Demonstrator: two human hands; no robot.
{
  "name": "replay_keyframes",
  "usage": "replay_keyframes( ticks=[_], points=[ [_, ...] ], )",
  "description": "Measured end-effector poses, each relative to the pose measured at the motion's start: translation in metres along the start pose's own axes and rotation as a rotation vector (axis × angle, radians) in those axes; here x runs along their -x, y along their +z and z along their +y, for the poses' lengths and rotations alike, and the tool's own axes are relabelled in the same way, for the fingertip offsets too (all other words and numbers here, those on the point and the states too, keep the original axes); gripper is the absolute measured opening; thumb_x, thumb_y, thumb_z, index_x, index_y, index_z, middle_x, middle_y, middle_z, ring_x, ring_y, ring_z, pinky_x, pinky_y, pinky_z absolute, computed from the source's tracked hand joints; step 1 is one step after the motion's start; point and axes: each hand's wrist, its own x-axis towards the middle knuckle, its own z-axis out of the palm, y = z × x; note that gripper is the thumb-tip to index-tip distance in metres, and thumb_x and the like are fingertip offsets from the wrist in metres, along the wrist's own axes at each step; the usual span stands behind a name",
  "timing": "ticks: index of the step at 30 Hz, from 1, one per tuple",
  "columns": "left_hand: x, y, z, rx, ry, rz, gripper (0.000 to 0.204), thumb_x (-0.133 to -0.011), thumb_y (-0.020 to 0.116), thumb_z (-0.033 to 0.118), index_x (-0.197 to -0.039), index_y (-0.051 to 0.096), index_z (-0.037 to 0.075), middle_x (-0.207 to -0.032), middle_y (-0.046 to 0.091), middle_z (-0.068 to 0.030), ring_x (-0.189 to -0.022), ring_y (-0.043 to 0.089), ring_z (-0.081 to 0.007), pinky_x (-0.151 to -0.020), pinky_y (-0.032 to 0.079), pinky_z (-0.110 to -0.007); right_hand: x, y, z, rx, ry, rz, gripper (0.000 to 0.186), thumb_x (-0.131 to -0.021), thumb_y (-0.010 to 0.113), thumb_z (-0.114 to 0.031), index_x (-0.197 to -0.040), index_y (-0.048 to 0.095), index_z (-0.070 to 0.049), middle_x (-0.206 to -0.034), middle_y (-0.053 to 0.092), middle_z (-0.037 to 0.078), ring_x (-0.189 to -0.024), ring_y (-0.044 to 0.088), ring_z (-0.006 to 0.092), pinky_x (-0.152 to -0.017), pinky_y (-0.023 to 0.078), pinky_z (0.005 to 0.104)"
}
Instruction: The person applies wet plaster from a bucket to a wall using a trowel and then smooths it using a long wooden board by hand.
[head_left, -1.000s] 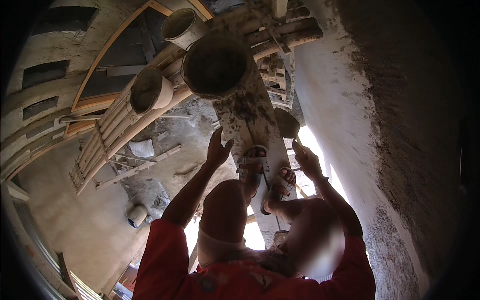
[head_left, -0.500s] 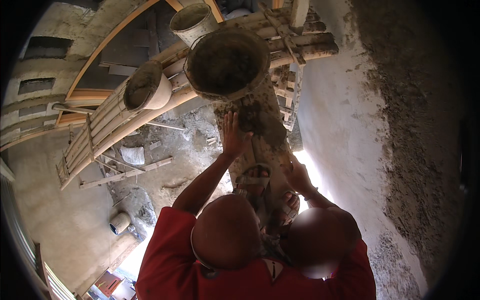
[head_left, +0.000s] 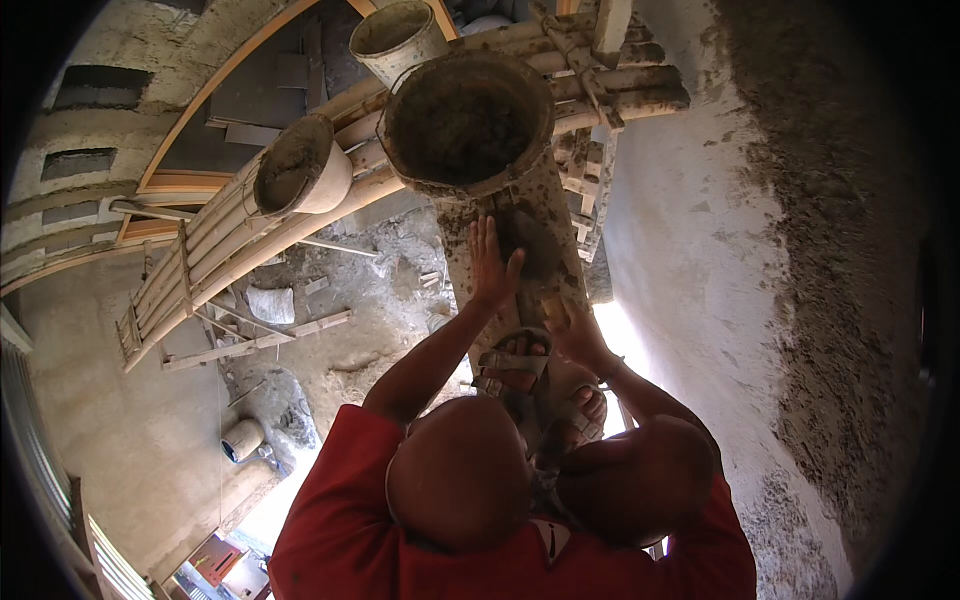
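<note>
My left hand (head_left: 492,270) lies flat with its fingers stretched out on a mud-spattered plank (head_left: 460,245), just below the big bucket. To its right, my right hand (head_left: 578,335) bends its fingers round the tan handle (head_left: 552,308) of a tool. A dark grey, smooth shape (head_left: 540,248) lies on the plank above that handle; whether it is the tool's blade I cannot tell. Beyond my hands stands the large bucket (head_left: 468,182), its inside caked with dark, mortar-like stuff. My sandalled feet (head_left: 518,365) are on the plank between my arms.
A tilted bucket (head_left: 325,185) and a pale bucket (head_left: 425,55) rest on the bamboo pole scaffold (head_left: 235,250). A partly plastered wall (head_left: 690,260) rises close on my right. Far below lies a rubble-strewn floor (head_left: 375,320) with a small drum (head_left: 242,440).
My right hand has moved inward from the plank's right edge and now closes round the tan handle. My left hand stays flat on the plank. The whole view has shifted slightly.
</note>
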Motion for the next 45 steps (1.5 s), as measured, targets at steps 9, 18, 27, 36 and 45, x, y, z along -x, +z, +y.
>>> replay_keyframes(
  ticks=[9,18,27,36,45],
  points=[
    [-0.004,0.007,0.002,0.064,0.016,0.016,0.079,-0.092,0.058,0.037,-0.148,0.021,-0.004,-0.154,0.021,-0.0261,-0.145,0.013,-0.0431,-0.117,0.013,-0.05,-0.01,-0.01,-0.005,-0.144,-0.034,-0.055,0.046,-0.093,0.058,-0.015,-0.135,0.043,-0.005,-0.07,0.056,0.005,-0.046,0.053,0.0102,-0.038,0.042,0.0271],
    [-0.005,0.005,0.001,0.087,0.012,0.014,0.077,-0.092,0.059,0.034,-0.148,0.021,-0.004,-0.153,0.022,-0.027,-0.144,0.016,-0.0438,-0.117,0.016,-0.051,-0.005,-0.01,-0.016,-0.201,-0.038,-0.023,0.054,-0.09,0.062,-0.018,-0.138,0.042,-0.003,-0.069,0.06,0.009,-0.046,0.056,0.0135,-0.041,0.046,0.0299],
    [-0.003,-0.001,0.001,0.147,0.025,0.013,0.078,-0.091,0.059,0.033,-0.149,0.02,-0.003,-0.154,0.021,-0.0274,-0.144,0.016,-0.0444,-0.117,0.017,-0.05,-0.012,0.013,0.003,-0.186,-0.116,-0.024,0.048,-0.091,0.061,-0.017,-0.134,0.044,-0.004,-0.072,0.058,0.008,-0.046,0.054,0.0142,-0.043,0.046,0.0288],
    [-0.005,-0.021,0.007,0.183,0.017,0.039,0.075,-0.096,0.052,0.04,-0.148,0.022,-0.004,-0.153,0.022,-0.0277,-0.144,0.017,-0.0434,-0.117,0.017,-0.049,-0.006,0.016,-0.009,-0.351,-0.06,-0.107,0.056,-0.09,0.061,-0.016,-0.141,0.041,-0.006,-0.07,0.057,0.005,-0.048,0.053,0.013,-0.044,0.044,0.0273],
    [-0.017,-0.036,-0.01,0.087,-0.028,0.134,0.071,-0.097,0.045,0.047,-0.147,0.028,-0.001,-0.151,0.027,-0.0268,-0.142,0.021,-0.0435,-0.116,0.016,-0.051,0.008,-0.047,-0.017,-0.154,-0.115,0.173,0.04,-0.09,0.058,-0.018,-0.127,0.055,-0.003,-0.061,0.059,0.006,-0.046,0.055,0.0116,-0.043,0.044,0.0276]
  ],
)
